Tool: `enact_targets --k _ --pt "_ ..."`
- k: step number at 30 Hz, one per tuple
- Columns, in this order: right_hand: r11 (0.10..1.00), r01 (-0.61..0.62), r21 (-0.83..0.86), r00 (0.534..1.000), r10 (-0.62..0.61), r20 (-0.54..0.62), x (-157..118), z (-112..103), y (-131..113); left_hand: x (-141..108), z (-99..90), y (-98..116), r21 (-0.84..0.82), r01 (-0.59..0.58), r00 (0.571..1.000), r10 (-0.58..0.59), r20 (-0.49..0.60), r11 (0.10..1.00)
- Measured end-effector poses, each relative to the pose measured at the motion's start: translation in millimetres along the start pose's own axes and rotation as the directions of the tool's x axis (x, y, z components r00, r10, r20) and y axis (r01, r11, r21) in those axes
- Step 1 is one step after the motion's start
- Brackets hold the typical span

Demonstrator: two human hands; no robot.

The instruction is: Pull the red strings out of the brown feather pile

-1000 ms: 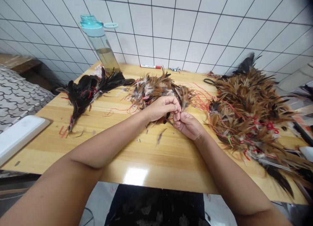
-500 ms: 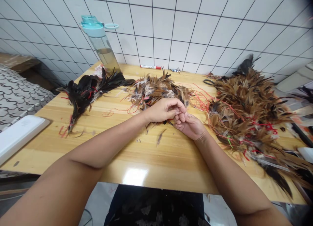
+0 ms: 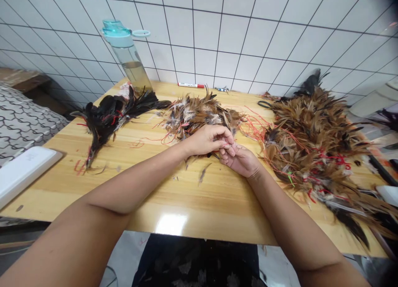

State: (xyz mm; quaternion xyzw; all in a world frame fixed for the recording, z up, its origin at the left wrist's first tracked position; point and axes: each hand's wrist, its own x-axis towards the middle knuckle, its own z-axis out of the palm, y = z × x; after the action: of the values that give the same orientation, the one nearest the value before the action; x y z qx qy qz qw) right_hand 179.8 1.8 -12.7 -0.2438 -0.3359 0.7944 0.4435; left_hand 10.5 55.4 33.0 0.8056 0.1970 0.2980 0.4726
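My left hand (image 3: pixel 211 140) and my right hand (image 3: pixel 241 159) meet at the fingertips, just in front of a middle pile of brown feathers (image 3: pixel 199 113). Both have curled, pinching fingers, and whatever lies between them is too small to make out. A dark tip pokes out beneath the fingers. Red threads (image 3: pixel 256 127) spread from the middle pile toward a larger brown feather heap (image 3: pixel 314 125) on the right. Black feathers (image 3: pixel 105 113) bundled with red thread lie on the left.
A water bottle (image 3: pixel 133 63) stands at the back left of the wooden table (image 3: pixel 199 208). A red marker (image 3: pixel 190 85) lies by the tiled wall, black scissor handles (image 3: pixel 264 104) near the right heap. A white box-like object (image 3: pixel 27 173) is at the left edge.
The fingers of both hands have shifted slightly against each other, staying pressed together at the same place. The piles look unchanged.
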Motion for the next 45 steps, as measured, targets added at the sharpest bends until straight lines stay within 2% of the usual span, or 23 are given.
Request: enact_targets --k 4,9,15,20,27,32,36,39,41,43,45 --pt "0.999 0.032 -0.035 0.999 -0.031 0.022 0.5 2.7 0.5 -1.1 5.1 -2.6 -0.166 0.072 0.997 -0.069 0.02 0.984" --pt "0.999 0.029 -0.018 0.999 -0.03 -0.031 1.7 5.8 -0.4 -0.5 8.7 -5.3 -0.125 0.043 0.994 -0.055 -0.094 0.991" --pt "1.0 0.009 0.005 0.995 -0.008 -0.1 2.5 9.5 -0.8 0.9 11.8 -9.7 -0.138 0.031 0.985 -0.054 -0.164 0.99" --pt "0.999 -0.014 0.036 0.994 0.018 -0.106 2.8 9.2 -0.8 2.3 9.8 -9.3 -0.288 0.112 0.984 -0.147 -0.104 0.951" --pt "0.994 -0.028 0.107 0.993 0.04 -0.113 3.6 8.5 -0.2 3.6 8.2 -12.3 -0.488 0.181 0.976 -0.218 -0.018 0.854" --pt "0.991 -0.023 0.133 0.992 0.039 -0.118 4.7 6.4 0.5 3.6 9.6 -13.1 -0.48 0.202 0.97 -0.241 -0.021 0.854" --pt "0.992 -0.019 0.122 0.982 0.041 -0.182 6.7 8.4 3.3 4.6 10.2 -13.4 -0.366 0.195 0.962 -0.25 -0.109 0.91" --pt "0.996 0.084 0.001 0.943 -0.079 -0.323 9.4 7.9 8.3 5.6 7.1 -15.5 -0.269 0.199 0.951 -0.252 -0.178 0.942" --pt "0.961 0.174 -0.216 0.878 -0.251 -0.409 11.0 3.7 11.0 6.0 3.7 -18.0 -0.221 0.219 0.944 -0.263 -0.197 0.95" --pt "0.854 0.202 -0.48 0.787 -0.433 -0.439 11.9 -2.9 11.4 6.2 0.6 -20.8 -0.192 0.249 0.943 -0.282 -0.175 0.949" --pt "0.706 0.173 -0.686 0.71 -0.572 -0.41 11.9 -9.6 9.3 6.1 -1.1 -22.8 -0.179 0.272 0.948 -0.296 -0.121 0.945"
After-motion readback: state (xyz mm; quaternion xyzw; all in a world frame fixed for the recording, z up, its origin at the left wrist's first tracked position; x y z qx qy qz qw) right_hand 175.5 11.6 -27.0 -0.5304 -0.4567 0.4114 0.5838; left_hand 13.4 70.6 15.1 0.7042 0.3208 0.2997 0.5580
